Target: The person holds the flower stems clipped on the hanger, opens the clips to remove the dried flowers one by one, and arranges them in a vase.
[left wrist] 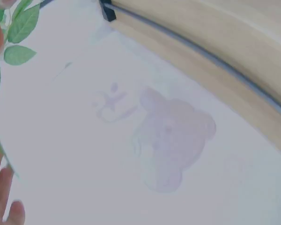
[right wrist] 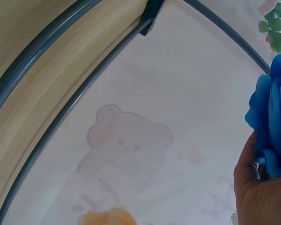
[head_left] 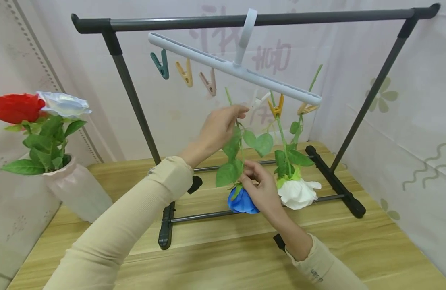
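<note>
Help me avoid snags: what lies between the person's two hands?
In the head view, the leafy green stem of the blue rose runs between the left hand and the right hand.

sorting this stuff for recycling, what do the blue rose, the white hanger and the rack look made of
Blue rose: probably matte fabric, given its soft, cloth-like petals. White hanger: likely moulded plastic, satin-smooth and slotted. Rack: perhaps coated metal, its slim dark tubes showing slight sheen.

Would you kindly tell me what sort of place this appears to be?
Probably an indoor corner set up for tabletop work or filming: a wood-grain table stands before printed cloth hung like a backdrop, and a small garment rack stands on it.
</note>
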{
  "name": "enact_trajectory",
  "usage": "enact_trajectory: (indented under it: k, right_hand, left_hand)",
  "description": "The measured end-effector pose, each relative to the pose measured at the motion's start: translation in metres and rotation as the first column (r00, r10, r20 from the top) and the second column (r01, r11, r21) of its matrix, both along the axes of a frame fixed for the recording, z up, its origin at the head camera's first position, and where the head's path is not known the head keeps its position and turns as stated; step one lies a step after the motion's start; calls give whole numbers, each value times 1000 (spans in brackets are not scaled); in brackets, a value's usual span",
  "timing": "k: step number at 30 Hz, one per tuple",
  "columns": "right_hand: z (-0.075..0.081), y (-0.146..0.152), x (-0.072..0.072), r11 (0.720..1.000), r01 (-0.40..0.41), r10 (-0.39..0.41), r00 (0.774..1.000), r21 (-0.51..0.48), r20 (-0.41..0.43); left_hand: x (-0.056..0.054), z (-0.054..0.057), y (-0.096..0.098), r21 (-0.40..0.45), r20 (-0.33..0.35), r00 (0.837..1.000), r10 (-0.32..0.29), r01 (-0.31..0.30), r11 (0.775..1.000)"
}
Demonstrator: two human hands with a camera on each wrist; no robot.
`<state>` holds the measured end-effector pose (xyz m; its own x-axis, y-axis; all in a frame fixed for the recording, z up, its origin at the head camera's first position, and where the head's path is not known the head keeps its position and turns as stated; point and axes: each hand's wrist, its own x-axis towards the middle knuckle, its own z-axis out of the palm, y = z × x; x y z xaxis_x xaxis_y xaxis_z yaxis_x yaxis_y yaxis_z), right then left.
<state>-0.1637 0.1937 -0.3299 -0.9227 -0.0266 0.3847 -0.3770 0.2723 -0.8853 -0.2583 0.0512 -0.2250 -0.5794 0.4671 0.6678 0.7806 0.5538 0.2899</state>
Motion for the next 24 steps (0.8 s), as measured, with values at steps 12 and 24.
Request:
enact_trajectory:
  k: [12,24]
  right_hand:
    - [9,13,33,994,-106,105,993,-13,-51]
    - [47,41,57,982,-165,186,915,89,-359]
  left_hand:
    - [24,-36,-60,-186,-283,950,-133,82,979]
    - [56,-58,-103,-87,-361,931,-54,24,996]
